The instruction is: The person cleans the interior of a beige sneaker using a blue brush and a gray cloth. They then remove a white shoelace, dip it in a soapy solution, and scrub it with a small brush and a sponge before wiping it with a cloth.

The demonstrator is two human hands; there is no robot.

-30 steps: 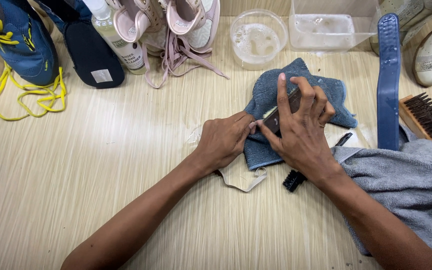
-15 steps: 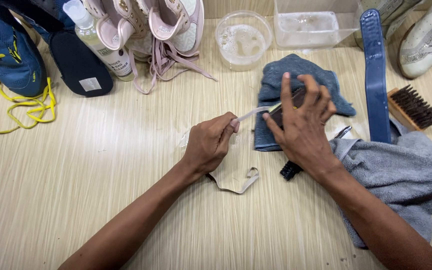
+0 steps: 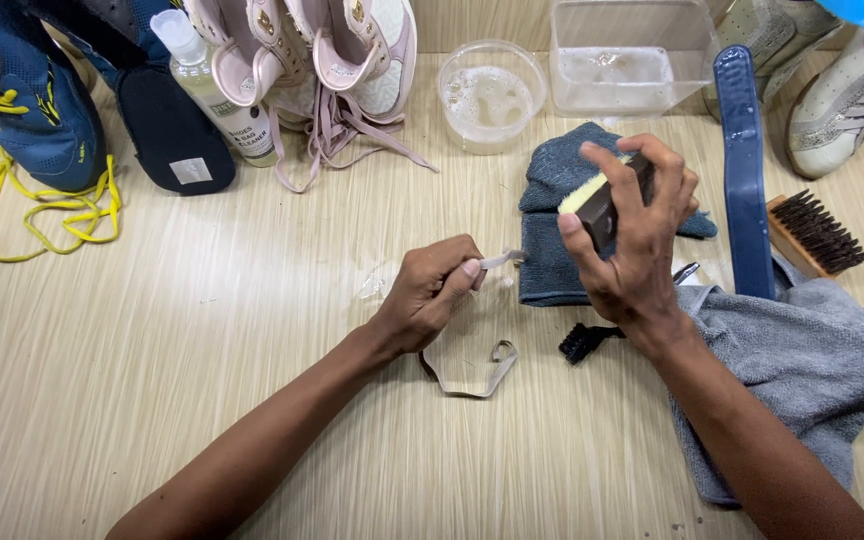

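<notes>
Soapy water (image 3: 485,98) in round bowl (image 3: 449,85), beside clear tub (image 3: 697,40).

A shoe-cleaning workbench, likely a small workshop: beyond the hands stand pink sneakers (image 3: 352,45), a cleaner bottle (image 3: 214,85) and a bowl of soapy water (image 3: 490,95), with a bristle brush (image 3: 810,232) and grey towel (image 3: 792,360) to the right.

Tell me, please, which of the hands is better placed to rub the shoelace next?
Right, probably. The right hand already grips the yellow-and-dark sponge block above the blue towel, close to the lace end. The left hand is busy pinching that pale shoelace.
</notes>
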